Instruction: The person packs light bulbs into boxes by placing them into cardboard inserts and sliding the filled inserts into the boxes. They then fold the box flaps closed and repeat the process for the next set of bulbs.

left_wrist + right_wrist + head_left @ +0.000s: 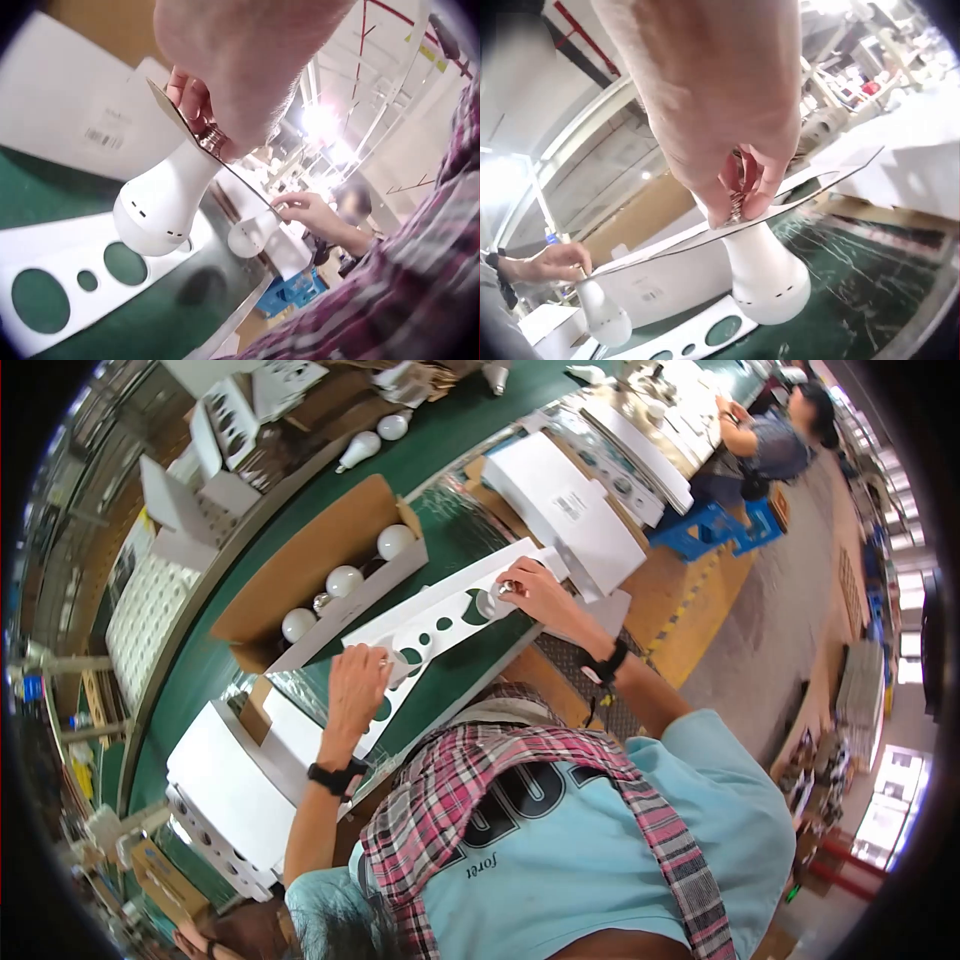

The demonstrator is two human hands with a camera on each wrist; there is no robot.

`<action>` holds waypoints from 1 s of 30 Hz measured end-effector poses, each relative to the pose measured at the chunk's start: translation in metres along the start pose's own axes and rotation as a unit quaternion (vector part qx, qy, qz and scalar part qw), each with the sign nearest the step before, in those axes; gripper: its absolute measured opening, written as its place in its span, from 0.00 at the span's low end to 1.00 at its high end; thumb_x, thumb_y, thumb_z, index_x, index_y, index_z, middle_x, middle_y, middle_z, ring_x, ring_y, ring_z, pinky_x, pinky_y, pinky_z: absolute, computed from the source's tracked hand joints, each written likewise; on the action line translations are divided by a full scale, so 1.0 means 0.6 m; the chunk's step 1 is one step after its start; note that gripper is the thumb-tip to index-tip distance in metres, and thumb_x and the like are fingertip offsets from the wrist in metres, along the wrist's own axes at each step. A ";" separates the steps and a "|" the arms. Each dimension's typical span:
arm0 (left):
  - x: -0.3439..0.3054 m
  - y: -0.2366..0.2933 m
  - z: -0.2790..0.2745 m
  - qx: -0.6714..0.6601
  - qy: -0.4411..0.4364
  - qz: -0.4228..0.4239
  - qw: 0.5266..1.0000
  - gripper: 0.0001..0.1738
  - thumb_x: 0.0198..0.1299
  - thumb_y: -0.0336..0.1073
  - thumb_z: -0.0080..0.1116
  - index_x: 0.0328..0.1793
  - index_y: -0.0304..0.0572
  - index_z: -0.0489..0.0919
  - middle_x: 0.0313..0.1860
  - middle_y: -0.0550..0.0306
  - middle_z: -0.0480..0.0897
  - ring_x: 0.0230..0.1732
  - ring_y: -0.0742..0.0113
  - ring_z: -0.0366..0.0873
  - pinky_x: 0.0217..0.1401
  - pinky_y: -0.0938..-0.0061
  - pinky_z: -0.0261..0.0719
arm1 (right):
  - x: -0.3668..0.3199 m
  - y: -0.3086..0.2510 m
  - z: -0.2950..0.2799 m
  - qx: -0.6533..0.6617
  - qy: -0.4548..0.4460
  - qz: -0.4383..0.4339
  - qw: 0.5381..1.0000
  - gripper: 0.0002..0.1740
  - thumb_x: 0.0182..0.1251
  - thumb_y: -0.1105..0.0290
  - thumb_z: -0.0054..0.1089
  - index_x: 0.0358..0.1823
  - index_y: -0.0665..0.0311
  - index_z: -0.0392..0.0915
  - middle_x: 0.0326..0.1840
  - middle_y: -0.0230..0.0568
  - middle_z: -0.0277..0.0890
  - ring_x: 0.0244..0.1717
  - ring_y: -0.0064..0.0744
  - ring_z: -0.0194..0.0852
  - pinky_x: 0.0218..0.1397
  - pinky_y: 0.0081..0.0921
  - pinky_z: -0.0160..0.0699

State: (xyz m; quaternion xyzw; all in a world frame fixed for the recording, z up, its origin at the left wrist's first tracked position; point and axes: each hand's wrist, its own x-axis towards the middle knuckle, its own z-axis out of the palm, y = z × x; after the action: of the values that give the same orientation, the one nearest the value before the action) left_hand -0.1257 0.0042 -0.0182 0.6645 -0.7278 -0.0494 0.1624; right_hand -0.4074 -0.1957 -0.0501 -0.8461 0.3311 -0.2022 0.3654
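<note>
My left hand [355,690] pinches the metal screw base of a white light bulb [157,199], whose body hangs below a thin white card [832,187]. At the other end of that card, my right hand [545,595] pinches the screw base of a second white bulb [769,277]. Both bases stick up through the card, which spans between the hands. Beneath it, a white card strip with round holes [56,251] lies over the green surface. Fingertips of both hands are right at the card's top face.
Beyond the hands stands an open box [300,560] with several bulbs [345,580]. A white box with a barcode label [560,500] lies to the right, another white box [235,780] to the left. Loose bulbs [360,450] lie farther back. Another person [780,450] sits near a blue stool [720,530].
</note>
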 end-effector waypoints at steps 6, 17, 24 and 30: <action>-0.021 -0.053 -0.189 0.130 0.107 -0.086 0.982 0.07 0.60 0.35 0.55 0.42 0.44 0.74 0.34 0.56 0.71 0.40 0.57 0.69 0.43 0.63 0.66 | 0.130 -0.187 -0.017 0.014 0.070 -0.172 0.982 0.12 0.54 0.76 0.67 0.40 0.64 0.77 0.36 0.37 0.68 0.30 0.28 0.74 0.35 0.23 0.76; -0.033 -0.240 -0.117 0.072 0.044 -0.082 0.993 0.07 0.54 0.28 0.56 0.37 0.41 0.71 0.33 0.54 0.73 0.40 0.53 0.72 0.41 0.61 0.74 | 0.295 -0.185 0.132 -0.107 -0.060 -0.203 0.971 0.09 0.51 0.71 0.62 0.29 0.72 0.78 0.35 0.52 0.73 0.41 0.52 0.75 0.46 0.41 0.74; -0.030 -0.235 -0.119 0.083 0.014 -0.096 0.992 0.07 0.54 0.29 0.57 0.38 0.41 0.72 0.35 0.53 0.74 0.42 0.52 0.73 0.41 0.60 0.75 | 0.306 -0.170 0.106 -0.038 -0.080 -0.191 0.978 0.11 0.49 0.68 0.63 0.30 0.70 0.79 0.33 0.52 0.75 0.40 0.51 0.75 0.45 0.40 0.74; -0.039 -0.235 -0.125 0.089 0.008 -0.120 0.989 0.08 0.54 0.30 0.58 0.39 0.41 0.72 0.35 0.54 0.74 0.43 0.54 0.74 0.40 0.60 0.76 | 0.293 -0.193 0.127 -0.131 -0.115 -0.190 0.966 0.10 0.54 0.68 0.61 0.33 0.69 0.79 0.36 0.48 0.73 0.40 0.48 0.74 0.47 0.38 0.73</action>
State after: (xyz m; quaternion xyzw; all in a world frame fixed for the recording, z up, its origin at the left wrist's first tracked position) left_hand 0.0327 0.0223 0.0076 0.7590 -0.6432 0.0014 0.1016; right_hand -0.1923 -0.2236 0.0052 -0.9517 0.1436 -0.1236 0.2418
